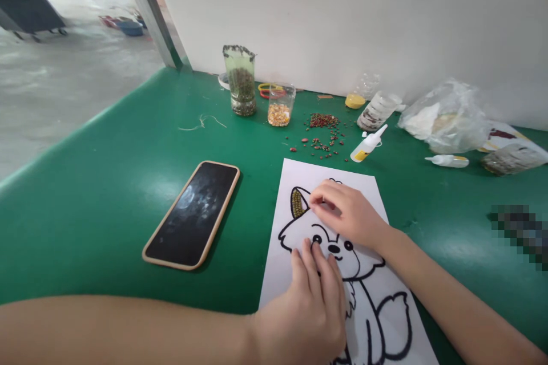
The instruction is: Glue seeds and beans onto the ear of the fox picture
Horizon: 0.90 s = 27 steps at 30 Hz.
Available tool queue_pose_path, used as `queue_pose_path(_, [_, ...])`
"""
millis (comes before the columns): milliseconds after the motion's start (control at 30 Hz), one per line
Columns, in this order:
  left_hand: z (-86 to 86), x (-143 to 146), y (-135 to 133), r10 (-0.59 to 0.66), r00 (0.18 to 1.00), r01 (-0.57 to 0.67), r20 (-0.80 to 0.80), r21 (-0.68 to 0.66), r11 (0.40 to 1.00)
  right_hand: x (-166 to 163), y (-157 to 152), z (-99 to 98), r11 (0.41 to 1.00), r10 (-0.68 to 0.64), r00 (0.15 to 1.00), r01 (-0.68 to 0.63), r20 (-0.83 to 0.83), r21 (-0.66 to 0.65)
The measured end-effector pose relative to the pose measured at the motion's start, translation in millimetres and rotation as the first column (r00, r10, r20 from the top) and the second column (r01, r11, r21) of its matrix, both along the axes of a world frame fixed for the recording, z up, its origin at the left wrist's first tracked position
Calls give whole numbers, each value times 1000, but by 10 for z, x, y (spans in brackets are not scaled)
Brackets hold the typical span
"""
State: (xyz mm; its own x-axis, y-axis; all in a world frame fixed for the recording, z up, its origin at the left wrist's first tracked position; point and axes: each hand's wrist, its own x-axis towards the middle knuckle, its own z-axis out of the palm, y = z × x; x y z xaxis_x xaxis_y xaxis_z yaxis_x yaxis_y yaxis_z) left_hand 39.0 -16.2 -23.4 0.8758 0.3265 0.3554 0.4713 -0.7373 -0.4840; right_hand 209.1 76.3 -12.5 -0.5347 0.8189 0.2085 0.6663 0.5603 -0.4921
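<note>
A white sheet of paper [280, 291] with a thick black outline drawing of a fox-like animal lies on the green table. Small greenish seeds [297, 204] fill part of its left ear. My right hand [353, 214] rests over the top of the drawn head, thumb and index finger pinched together beside that ear. Whatever lies between those fingertips is too small to make out. My left hand [314, 296] lies on the paper below the drawn eye, fingers stretched out, holding nothing. It covers part of the animal's face and body.
Left of the paper is a phone [194, 214]. Behind stand a green cup of seeds [242, 82] and a clear cup of corn kernels [279, 111]. Loose red beans [323, 121], a glue bottle [368, 145], a second small bottle [447, 161] and a plastic bag [449, 117] lie rightward.
</note>
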Motion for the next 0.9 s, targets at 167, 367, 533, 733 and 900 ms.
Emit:
queue_pose_path(167, [7, -7, -7, 5, 1000, -5, 4, 14, 1000, 203, 221, -7, 932, -327, 941, 336, -84, 135])
queue_pose_path(367, [19, -21, -13, 2, 1000, -1, -23, 10, 1000, 257, 772, -6, 904, -373, 923, 339, 92, 262])
queue_pose_path(533, [19, -14, 1, 10, 1000, -10, -14, 9, 1000, 119, 1178, 36, 929, -299, 939, 246, 171, 276])
queue_pose_path(733, [22, -16, 1, 8, 1000, -8, -12, 15, 1000, 50, 1306, 76, 955, -265, 911, 204, 314, 215])
queue_pose_path(900, [7, -2, -22, 26, 1000, -26, -15, -4, 1000, 50, 1335, 64, 974, -215, 864, 154, 455, 168])
